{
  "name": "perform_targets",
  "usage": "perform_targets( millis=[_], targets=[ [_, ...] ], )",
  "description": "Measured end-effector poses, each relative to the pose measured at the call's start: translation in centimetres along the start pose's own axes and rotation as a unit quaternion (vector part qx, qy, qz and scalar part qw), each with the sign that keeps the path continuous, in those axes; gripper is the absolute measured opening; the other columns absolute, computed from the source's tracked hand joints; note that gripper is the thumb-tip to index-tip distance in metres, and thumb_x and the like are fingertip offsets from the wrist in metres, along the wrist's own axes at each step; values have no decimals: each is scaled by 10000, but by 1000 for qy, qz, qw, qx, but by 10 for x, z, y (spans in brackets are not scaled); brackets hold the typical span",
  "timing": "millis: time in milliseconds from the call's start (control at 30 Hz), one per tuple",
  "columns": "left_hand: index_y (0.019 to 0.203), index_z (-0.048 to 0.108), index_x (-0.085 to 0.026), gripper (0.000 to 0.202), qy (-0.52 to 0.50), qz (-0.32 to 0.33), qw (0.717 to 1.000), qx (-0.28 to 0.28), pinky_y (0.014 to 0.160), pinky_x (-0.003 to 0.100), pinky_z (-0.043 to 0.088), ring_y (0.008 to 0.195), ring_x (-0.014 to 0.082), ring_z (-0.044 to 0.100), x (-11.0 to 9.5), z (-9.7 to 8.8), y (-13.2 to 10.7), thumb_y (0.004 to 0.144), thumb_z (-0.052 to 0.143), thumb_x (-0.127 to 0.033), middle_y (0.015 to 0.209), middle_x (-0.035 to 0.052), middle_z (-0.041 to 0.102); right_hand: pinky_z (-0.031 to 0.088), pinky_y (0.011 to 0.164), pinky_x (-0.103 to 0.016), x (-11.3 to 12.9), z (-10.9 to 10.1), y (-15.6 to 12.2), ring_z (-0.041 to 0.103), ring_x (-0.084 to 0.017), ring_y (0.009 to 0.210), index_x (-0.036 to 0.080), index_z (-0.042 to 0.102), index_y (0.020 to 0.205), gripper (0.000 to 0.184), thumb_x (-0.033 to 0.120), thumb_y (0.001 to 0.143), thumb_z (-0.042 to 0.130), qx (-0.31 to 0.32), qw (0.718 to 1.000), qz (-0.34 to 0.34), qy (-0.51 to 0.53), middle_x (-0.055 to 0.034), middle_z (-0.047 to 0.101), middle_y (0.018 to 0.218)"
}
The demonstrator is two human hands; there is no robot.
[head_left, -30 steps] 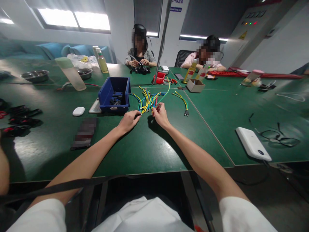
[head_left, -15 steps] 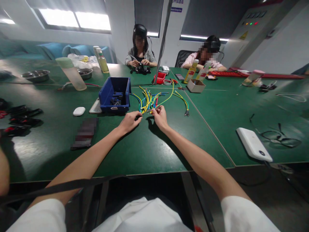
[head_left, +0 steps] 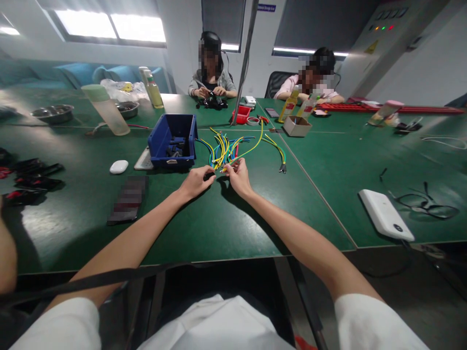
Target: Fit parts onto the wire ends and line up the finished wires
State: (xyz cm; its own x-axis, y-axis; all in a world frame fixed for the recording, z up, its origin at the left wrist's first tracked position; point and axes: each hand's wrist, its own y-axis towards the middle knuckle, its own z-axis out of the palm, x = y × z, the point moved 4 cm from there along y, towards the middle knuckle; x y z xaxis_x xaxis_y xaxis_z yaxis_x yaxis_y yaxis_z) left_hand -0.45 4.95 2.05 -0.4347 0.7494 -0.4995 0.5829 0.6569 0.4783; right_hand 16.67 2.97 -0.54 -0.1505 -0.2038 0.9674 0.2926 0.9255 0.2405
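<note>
Workshop | green worktable (head_left: 219, 228) | coloured wires (head_left: 222, 150) | blue parts bin (head_left: 180, 127) | electrical cabinet (head_left: 384, 40)

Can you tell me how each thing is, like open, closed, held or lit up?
Right hand: pinching the yellow-green wire
Yellow-green wire: held near one end, bent
Left hand: curled; whether holding anything, unclear
Wire pile: loose, spread out
Blue bin: open-topped, holding dark pieces
Green-capped bottle: closed
Cardboard box: open
White case: closed
Eyeglasses: unfolded
Cabinet lights: lit
</note>
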Motion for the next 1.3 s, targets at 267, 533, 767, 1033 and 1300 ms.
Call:
perform_targets(
  millis=[267, 533, 767, 1033, 1300],
  targets=[
    [948, 659, -168, 172, 10, 20, 1000, 2, 749, 291, 523, 793, 181, 684, 0, 1, 0, 853, 588, -292, 904, 54, 730, 517, 644, -262, -1, -1, 1, 668, -140, 711, 235, 414, 971, 236, 345, 842, 579, -12, 1000, -10, 4, -1, 661, 864],
    [915, 695, -170, 168, 9, 39, 999, 26, 713, 287, 517, 782, 189, 682, 0, 5, -1, 848, 582, -274, 879, 59, 734, 536, 613, -264, 0, -1, -1, 678, -151, 729, 237, 426, 960, 250, 363, 829, 597, -19, 999, -14, 27, -16, 669, 906],
    [894, 698, -161, 158, 7, 44, 999, 27, 702, 278, 509, 777, 187, 683, -2, 4, -1, 850, 584, -261, 865, 61, 735, 528, 587, -254, -1, 2, -2, 679, -150, 709, 240, 424, 970, 266, 355, 826, 616, -6, 999, -25, 30, -6, 661, 879],
    [905, 701, -161, 165, 1, 45, 999, 18, 681, 271, 512, 772, 184, 687, -5, 3, 0, 854, 592, -275, 870, 61, 739, 523, 628, -274, 0, 3, -3, 673, -147, 688, 235, 449, 980, 263, 378, 832, 614, 7, 998, -55, -2, -7, 672, 871],
    [912, 705, -171, 168, -5, 38, 999, 14, 697, 267, 517, 788, 182, 692, -2, 5, -1, 854, 595, -284, 884, 52, 744, 529, 644, -288, 2, 4, -4, 675, -153, 679, 231, 463, 971, 287, 371, 796, 643, 14, 998, -52, 12, -8, 675, 857]
  ],
)
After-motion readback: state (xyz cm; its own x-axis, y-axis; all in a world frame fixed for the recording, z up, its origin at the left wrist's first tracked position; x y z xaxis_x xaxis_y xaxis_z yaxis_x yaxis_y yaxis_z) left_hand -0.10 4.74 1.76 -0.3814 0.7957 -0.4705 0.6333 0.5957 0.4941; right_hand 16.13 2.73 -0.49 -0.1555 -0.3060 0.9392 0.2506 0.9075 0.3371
